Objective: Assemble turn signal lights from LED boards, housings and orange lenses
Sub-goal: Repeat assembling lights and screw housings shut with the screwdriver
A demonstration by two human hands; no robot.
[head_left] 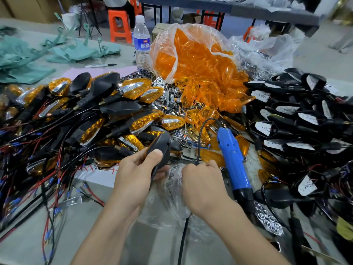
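My left hand (133, 175) grips a black turn signal housing (161, 148) by its stem, back side up, thumb across it. My right hand (200, 180) reaches into a clear plastic bag (168, 203) on the table, fingers curled down inside; what they hold is hidden. A blue electric screwdriver (234, 159) lies just right of that hand. Finished lights with orange lenses (95, 115) are heaped at left. Black housings with LED boards (296, 115) are piled at right. Loose orange lenses (200, 69) spill from a large clear bag behind, over chrome reflectors (172, 108).
A water bottle (141, 43) stands behind the piles. A marker pen (100, 65) and green bags (28, 60) lie at the far left. Red and black wires (47, 169) sprawl over the left table. Orange stools (119, 25) stand beyond the table.
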